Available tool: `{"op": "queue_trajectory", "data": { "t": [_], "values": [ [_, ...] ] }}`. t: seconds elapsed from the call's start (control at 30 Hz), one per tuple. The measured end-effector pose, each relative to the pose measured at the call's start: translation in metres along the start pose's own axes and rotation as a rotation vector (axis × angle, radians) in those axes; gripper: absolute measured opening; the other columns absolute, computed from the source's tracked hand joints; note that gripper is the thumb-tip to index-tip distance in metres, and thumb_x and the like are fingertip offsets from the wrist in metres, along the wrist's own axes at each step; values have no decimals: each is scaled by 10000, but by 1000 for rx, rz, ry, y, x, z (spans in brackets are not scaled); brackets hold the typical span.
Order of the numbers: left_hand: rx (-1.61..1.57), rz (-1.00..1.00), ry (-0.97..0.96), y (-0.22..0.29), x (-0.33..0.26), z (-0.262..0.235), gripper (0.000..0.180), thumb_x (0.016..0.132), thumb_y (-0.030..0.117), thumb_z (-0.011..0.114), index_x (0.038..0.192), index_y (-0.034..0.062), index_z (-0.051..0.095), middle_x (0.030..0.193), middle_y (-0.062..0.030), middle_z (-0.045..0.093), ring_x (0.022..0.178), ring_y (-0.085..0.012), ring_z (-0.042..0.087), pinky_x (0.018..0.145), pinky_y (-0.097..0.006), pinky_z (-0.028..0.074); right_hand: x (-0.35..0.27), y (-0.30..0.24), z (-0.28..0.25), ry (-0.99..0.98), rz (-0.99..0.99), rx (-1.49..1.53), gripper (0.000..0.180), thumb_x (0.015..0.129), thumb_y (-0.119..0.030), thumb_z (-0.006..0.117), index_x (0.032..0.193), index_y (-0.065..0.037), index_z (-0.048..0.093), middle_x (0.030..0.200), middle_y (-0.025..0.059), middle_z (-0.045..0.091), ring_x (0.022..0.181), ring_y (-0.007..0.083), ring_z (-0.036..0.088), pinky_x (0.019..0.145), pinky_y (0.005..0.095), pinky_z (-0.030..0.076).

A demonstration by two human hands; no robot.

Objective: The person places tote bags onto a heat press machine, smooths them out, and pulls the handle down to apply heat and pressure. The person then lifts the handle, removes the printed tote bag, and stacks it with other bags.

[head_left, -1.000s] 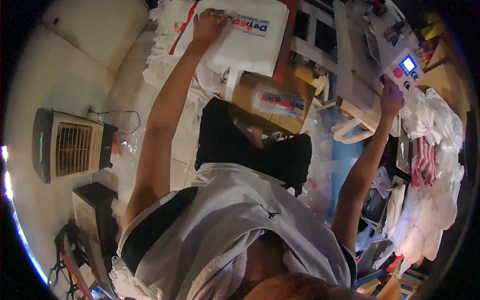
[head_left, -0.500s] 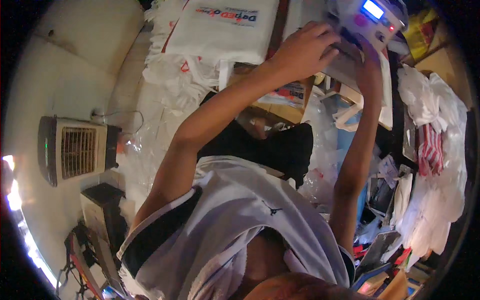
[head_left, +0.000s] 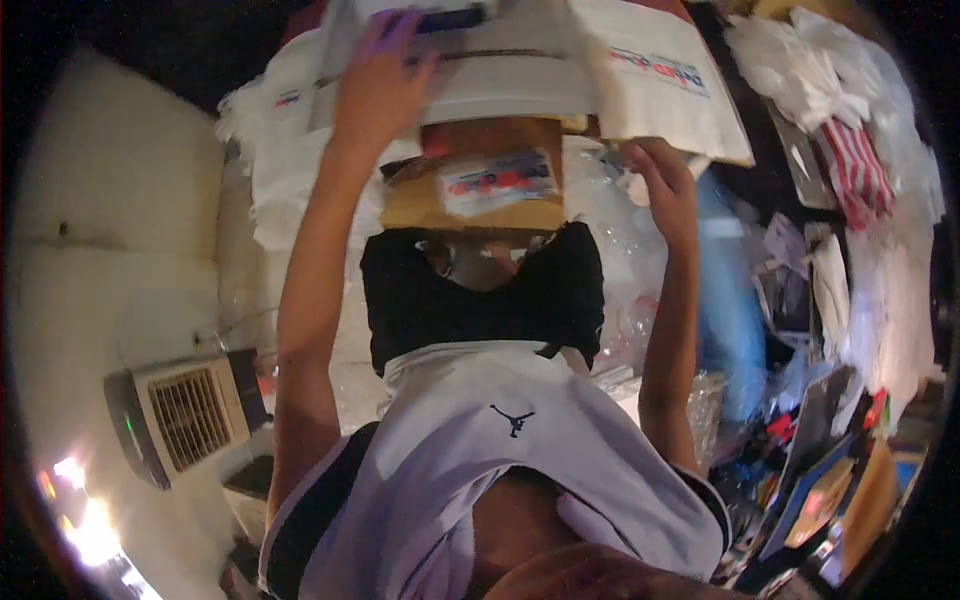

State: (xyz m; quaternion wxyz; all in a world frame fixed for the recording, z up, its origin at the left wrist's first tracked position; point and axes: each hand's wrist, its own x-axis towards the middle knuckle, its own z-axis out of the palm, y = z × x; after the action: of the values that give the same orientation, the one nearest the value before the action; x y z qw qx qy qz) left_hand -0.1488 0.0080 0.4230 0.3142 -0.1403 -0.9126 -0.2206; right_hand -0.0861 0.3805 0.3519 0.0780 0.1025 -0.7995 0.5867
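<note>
My left hand (head_left: pixel 385 85) is over the left part of a light-grey machine bed (head_left: pixel 510 85) at the top, its blurred fingers spread beside a dark bar (head_left: pixel 450 19). My right hand (head_left: pixel 663 185) is closed at the lower edge of a white printed bag (head_left: pixel 665 75), thumb and forefinger pinching near its corner. That bag lies to the right of the machine, its left side smeared by motion. More white printed bags (head_left: pixel 275 125) hang or lie in a pile to the left of the machine.
Below the machine stands a cardboard box (head_left: pixel 400 205) with a printed plastic packet (head_left: pixel 498 183) on it. An air cooler (head_left: pixel 190 415) stands at the left wall. Clear plastic bags (head_left: pixel 800 75) and a red-striped one (head_left: pixel 853 175) hang at the right, above clutter.
My view has swung right to left across the machine, whose lit display has left the picture. My right hand has come down from the machine to the white printed bag; my left hand stays high.
</note>
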Motion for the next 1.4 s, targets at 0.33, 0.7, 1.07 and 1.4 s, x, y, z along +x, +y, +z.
{"op": "queue_trajectory", "data": {
  "t": [0.33, 0.7, 1.07, 1.4],
  "values": [
    [313, -28, 45, -16, 12, -1, 518, 866, 384, 713, 1216, 9, 642, 1250, -203, 612, 1122, -399, 579, 981, -477, 478, 92, 64, -13, 204, -72, -186, 184, 946, -182, 652, 1009, -18, 708, 961, 130, 738, 830, 219, 715, 741, 336, 546],
    [-109, 90, -51, 73, -30, 33, 452, 845, 295, 734, 1221, 59, 649, 1331, -204, 554, 1304, -411, 443, 1137, -525, 340, 231, 107, 12, 66, -44, -1254, 366, 877, -430, 690, 973, -80, 734, 1012, 147, 721, 996, 347, 700, 808, 470, 571],
    [-235, 320, -300, 136, -39, 233, 701, 799, 312, 775, 1345, -47, 523, 1426, -191, 493, 1353, -385, 411, 1138, -511, 346, 232, 95, 15, 50, 128, -1213, 255, 880, -276, 620, 1028, -90, 715, 1081, 155, 722, 1054, 359, 692, 871, 488, 572],
    [-479, 124, -394, 124, -20, 180, 621, 817, 337, 781, 1332, 48, 591, 1367, -164, 589, 1307, -356, 519, 1080, -475, 424, 172, 168, -221, 651, 113, -760, 362, 829, -301, 712, 1115, -82, 745, 958, 134, 760, 826, 273, 727, 761, 385, 552]
  ]
}}
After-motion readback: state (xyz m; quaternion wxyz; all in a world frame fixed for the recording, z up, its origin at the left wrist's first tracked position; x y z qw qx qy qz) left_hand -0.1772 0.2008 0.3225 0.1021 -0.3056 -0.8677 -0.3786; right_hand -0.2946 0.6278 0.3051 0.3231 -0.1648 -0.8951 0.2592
